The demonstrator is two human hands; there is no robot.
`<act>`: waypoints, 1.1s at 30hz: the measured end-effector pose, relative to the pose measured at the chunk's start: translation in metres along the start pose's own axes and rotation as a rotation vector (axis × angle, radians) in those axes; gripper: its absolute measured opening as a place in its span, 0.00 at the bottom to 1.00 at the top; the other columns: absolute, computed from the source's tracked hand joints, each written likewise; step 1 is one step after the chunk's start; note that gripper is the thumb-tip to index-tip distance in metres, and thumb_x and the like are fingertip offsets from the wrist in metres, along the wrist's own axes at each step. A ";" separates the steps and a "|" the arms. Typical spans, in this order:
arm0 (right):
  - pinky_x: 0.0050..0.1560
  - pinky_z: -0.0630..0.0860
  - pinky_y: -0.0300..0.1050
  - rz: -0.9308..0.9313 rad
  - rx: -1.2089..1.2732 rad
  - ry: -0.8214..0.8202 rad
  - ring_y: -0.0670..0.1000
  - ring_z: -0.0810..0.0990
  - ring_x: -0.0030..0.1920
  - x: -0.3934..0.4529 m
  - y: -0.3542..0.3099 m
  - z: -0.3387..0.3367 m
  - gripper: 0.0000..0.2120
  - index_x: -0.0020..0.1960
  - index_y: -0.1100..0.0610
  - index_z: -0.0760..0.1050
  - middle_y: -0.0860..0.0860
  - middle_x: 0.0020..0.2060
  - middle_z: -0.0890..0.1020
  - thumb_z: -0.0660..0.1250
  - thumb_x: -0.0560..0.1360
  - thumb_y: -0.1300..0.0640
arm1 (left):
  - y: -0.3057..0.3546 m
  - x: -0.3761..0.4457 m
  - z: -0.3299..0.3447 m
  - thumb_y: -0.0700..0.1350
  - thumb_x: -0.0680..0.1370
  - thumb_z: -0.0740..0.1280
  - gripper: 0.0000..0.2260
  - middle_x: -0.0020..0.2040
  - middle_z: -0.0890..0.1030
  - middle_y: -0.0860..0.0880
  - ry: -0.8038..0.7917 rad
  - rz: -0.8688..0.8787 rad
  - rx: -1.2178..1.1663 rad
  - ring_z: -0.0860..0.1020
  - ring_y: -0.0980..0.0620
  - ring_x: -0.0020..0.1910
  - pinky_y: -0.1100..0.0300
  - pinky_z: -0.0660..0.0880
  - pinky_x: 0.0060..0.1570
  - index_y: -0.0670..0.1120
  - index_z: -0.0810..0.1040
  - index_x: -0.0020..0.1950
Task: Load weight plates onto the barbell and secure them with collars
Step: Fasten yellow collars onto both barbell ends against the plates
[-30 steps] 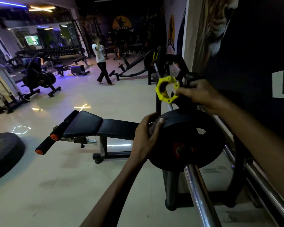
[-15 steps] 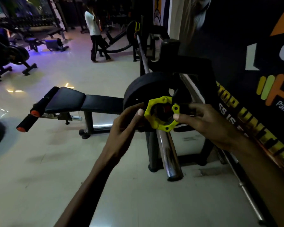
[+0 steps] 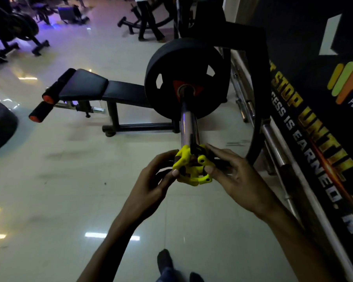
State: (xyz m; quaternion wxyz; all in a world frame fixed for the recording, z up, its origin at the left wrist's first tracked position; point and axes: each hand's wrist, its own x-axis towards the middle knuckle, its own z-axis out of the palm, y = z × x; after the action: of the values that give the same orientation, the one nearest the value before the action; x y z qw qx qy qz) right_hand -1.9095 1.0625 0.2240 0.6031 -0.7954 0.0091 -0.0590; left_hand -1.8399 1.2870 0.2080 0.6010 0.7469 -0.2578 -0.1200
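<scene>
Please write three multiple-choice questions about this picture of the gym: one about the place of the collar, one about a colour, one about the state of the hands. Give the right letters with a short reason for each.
1. Where is the collar?
A. at the near end of the barbell sleeve
B. tight against the weight plate
C. on the floor

2. What colour is the collar?
A. red
B. yellow
C. blue

3. What are the hands doing?
A. both hang idle
B. only one touches the collar
C. both hold the collar

Answers:
1 A: bare chrome sleeve shows between collar and plate.
2 B: its body is bright yellow.
3 C: the left hand and right hand pinch it from either side.
</scene>
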 end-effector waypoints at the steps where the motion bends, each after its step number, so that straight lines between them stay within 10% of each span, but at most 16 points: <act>1: 0.66 0.79 0.45 0.018 -0.015 0.030 0.41 0.79 0.66 -0.004 0.006 0.004 0.27 0.76 0.46 0.70 0.44 0.67 0.77 0.70 0.79 0.52 | -0.008 -0.002 0.005 0.39 0.84 0.65 0.18 0.66 0.82 0.47 -0.001 -0.017 0.004 0.80 0.48 0.67 0.51 0.79 0.64 0.45 0.73 0.74; 20: 0.62 0.80 0.42 -0.047 0.171 0.335 0.43 0.82 0.63 0.061 0.029 0.013 0.22 0.67 0.59 0.79 0.48 0.61 0.84 0.76 0.73 0.65 | -0.043 0.061 0.001 0.36 0.81 0.70 0.20 0.67 0.80 0.50 0.153 0.051 0.069 0.79 0.57 0.67 0.62 0.77 0.64 0.44 0.75 0.73; 33: 0.59 0.76 0.29 -0.172 -0.261 0.476 0.43 0.79 0.58 0.211 0.039 -0.002 0.17 0.64 0.61 0.81 0.53 0.60 0.82 0.75 0.76 0.60 | -0.058 0.207 -0.023 0.39 0.80 0.71 0.17 0.62 0.81 0.44 0.336 0.244 0.264 0.82 0.52 0.58 0.70 0.78 0.53 0.42 0.77 0.70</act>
State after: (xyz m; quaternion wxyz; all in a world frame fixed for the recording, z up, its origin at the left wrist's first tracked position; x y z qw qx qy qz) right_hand -1.6980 1.0321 0.2043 0.4693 -0.8279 0.0905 -0.2935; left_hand -1.6408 1.2047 0.1852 0.5427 0.7918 -0.2559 0.1144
